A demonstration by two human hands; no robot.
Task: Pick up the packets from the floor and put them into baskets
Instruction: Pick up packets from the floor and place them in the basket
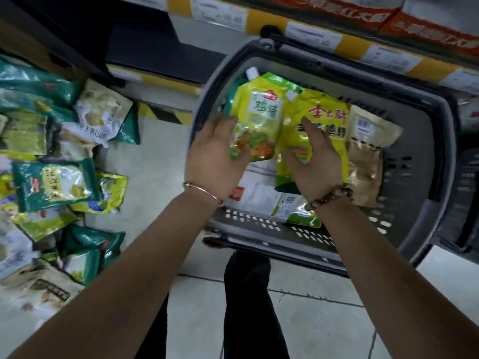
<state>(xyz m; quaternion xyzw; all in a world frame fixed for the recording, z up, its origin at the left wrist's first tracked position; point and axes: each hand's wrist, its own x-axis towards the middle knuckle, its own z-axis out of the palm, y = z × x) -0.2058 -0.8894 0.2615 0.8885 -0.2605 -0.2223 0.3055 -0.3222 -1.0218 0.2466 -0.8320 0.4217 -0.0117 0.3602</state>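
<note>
Your left grip is lying open on the spouted pouch. Its fingers are running straight along the pouch's left edge and the thumb is crossing the lower left corner. Nothing is being clenched. Your right grip is also spreading open, palm down, pressing flat on the yellow packet with red lettering. Its thumb is pointing left, just beside the pouch's bottom edge.

Both items are sitting inside the grey basket, side by side and overlapping. The pouch is on the left, with its white cap pointing at the far rim. A brown packet is lying to the right of the yellow one, touching it. A white packet is showing underneath, toward the near wall.

The basket is standing on the floor, close against the foot of a shelf. The shelf is carrying yellow-and-white edge labels and orange cartons.

A pile of packets, green, yellow and white, is lying on the floor to your left, well apart from the basket. Print on these is too blurred to read.

You are wearing a thin bangle on the left wrist and a beaded bracelet on the right. A dark trouser leg is showing below, between your forearms.
</note>
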